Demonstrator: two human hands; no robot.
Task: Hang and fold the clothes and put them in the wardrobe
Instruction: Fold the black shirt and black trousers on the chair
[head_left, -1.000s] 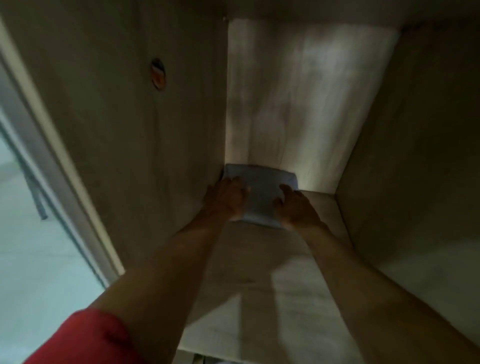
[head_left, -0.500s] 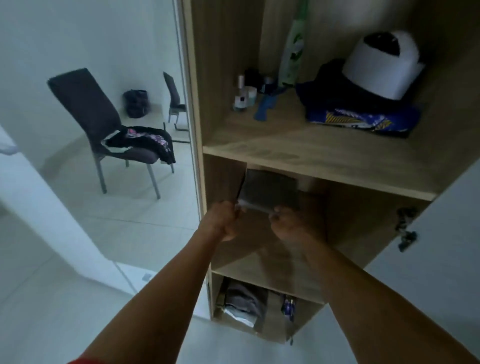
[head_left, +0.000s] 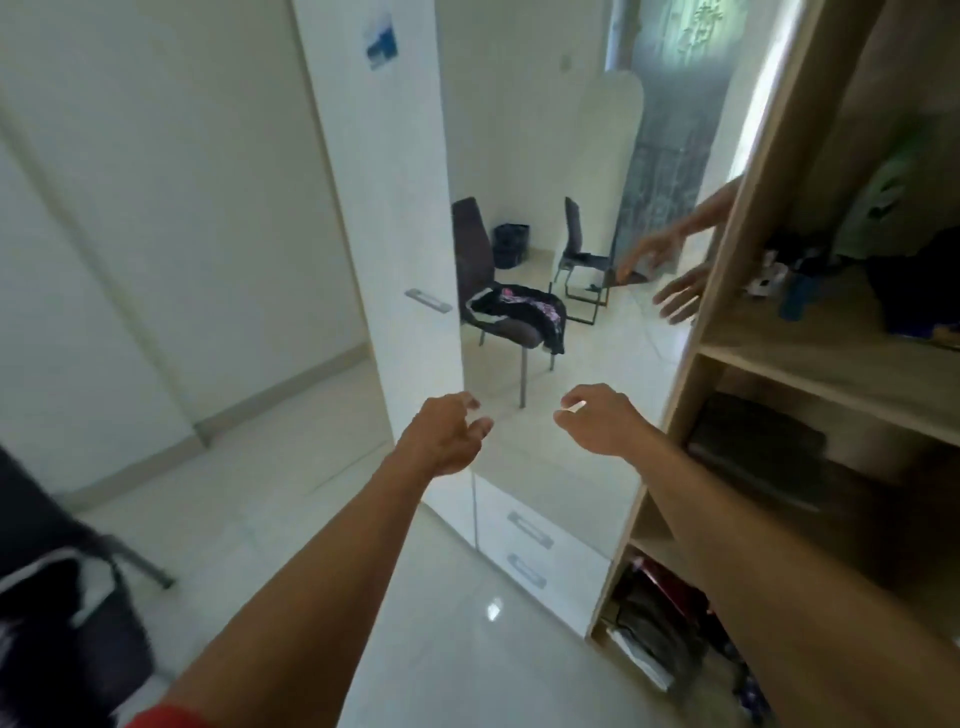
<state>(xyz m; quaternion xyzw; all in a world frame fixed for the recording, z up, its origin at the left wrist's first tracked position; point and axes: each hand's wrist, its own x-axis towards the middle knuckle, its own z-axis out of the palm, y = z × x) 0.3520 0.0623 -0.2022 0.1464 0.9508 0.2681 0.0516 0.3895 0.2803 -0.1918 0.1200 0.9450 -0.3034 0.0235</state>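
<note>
— What do the hands hold?

— Nothing. The left hand (head_left: 445, 435) is in the air with fingers loosely curled, and the right hand (head_left: 597, 420) also, fingers bent and relaxed. Both are in front of the mirror (head_left: 540, 218), just left of the wardrobe (head_left: 737, 291).

— And the folded cloth (head_left: 758, 447)?

— It lies dark and flat on the middle shelf of the wardrobe, right of the right hand and apart from it. Other clothes (head_left: 654, 623) are on the shelf under it.

— Something else?

— In the mirror I see a chair (head_left: 478, 270) with a dark garment (head_left: 519, 312) on its seat.
</note>
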